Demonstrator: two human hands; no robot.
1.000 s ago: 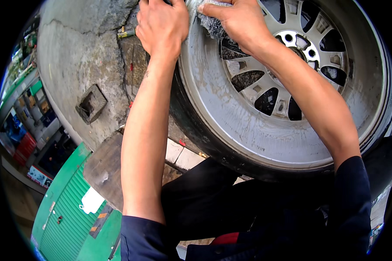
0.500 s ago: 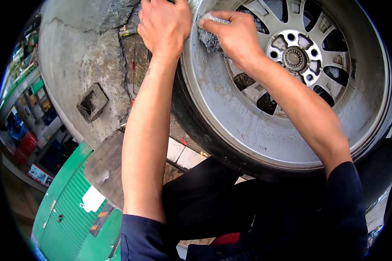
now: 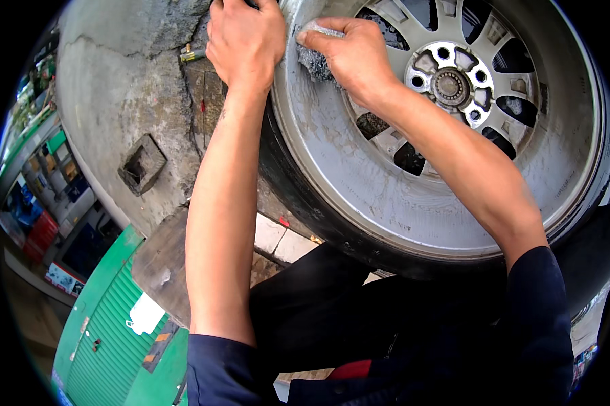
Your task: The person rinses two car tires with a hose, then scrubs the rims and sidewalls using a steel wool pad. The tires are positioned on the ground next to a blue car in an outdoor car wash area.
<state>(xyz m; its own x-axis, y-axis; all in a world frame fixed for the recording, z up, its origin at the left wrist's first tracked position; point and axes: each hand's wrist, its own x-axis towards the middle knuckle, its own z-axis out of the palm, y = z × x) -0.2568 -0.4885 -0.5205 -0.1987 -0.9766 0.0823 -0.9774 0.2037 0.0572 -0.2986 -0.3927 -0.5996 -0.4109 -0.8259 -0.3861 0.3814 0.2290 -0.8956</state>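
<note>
A car wheel with a grey alloy rim (image 3: 413, 216) lies with its hollow inner side facing up, its black tyre (image 3: 298, 193) around it. My right hand (image 3: 359, 57) pinches a silvery scouring pad of wiry mesh (image 3: 316, 65) against the inner wall of the rim at the upper left. Wet-looking smears and brown streaks mark the metal near it. At the wheel's left edge, my left hand (image 3: 246, 44) is closed over the tyre; its fingertips are cut off by the top of the picture. Spokes and a hub (image 3: 452, 86) with bolt holes show beyond my right wrist.
Cracked concrete (image 3: 108, 115) with a square hollow block (image 3: 142, 164) lies to the left. A brass-coloured fitting (image 3: 192, 55) is close to my left hand. Lower left are a worn wooden board (image 3: 161, 260) and a green ribbed panel (image 3: 108, 338). My dark-clothed legs (image 3: 305, 304) are below the wheel.
Both hands and the wheel have shifted slightly left in the picture. The pad stays pressed to the rim's upper-left wall, and both hands keep their hold.
</note>
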